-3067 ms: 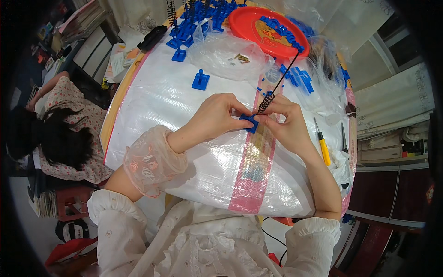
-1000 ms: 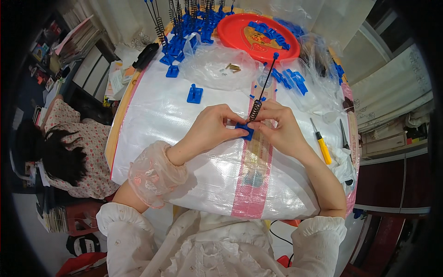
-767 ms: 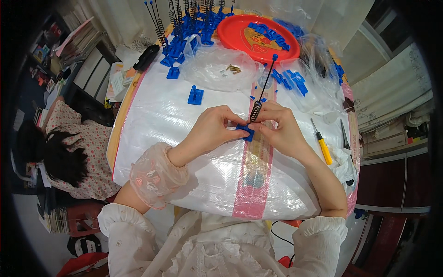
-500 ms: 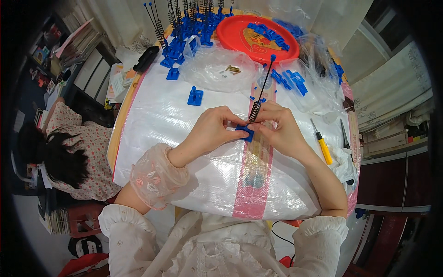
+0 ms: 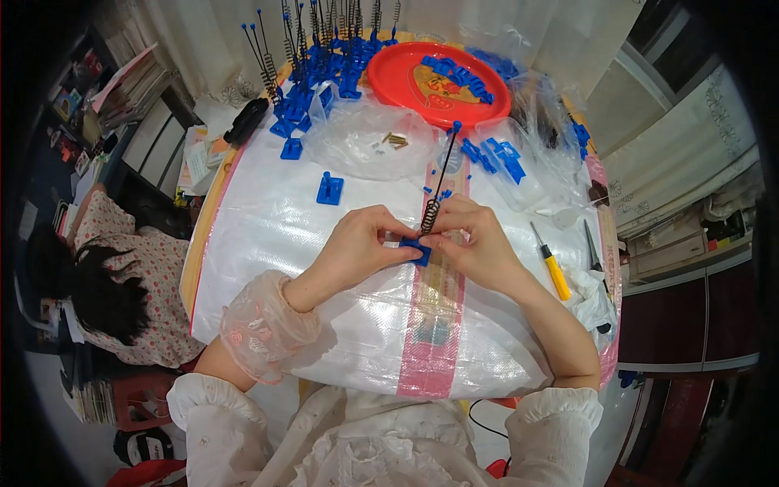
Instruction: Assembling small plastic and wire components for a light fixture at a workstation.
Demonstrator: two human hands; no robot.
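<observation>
My left hand (image 5: 357, 250) pinches a small blue plastic base (image 5: 419, 258) between thumb and fingers, just above the sheet-covered table. My right hand (image 5: 479, 247) is closed at the foot of a black coil spring (image 5: 430, 216), where it meets the base. From the spring a thin black rod rises, tilted slightly right, with a blue knob (image 5: 456, 127) at its top. The fingers partly hide the base and the joint. A loose blue base (image 5: 329, 189) with an upright peg lies beyond my left hand.
Several blue bases with springs and rods (image 5: 337, 69) crowd the far left. A red tray (image 5: 380, 79) holds blue parts. Brass screws (image 5: 396, 140) lie on a clear plastic bag (image 5: 345, 154). At right are a yellow-handled screwdriver (image 5: 557, 277) and crumpled tissue (image 5: 588, 296). Another person (image 5: 122, 284) is at far left.
The whole view has shifted slightly, so the table and hands appear lower and further left. Both hands keep their hold on the base and spring.
</observation>
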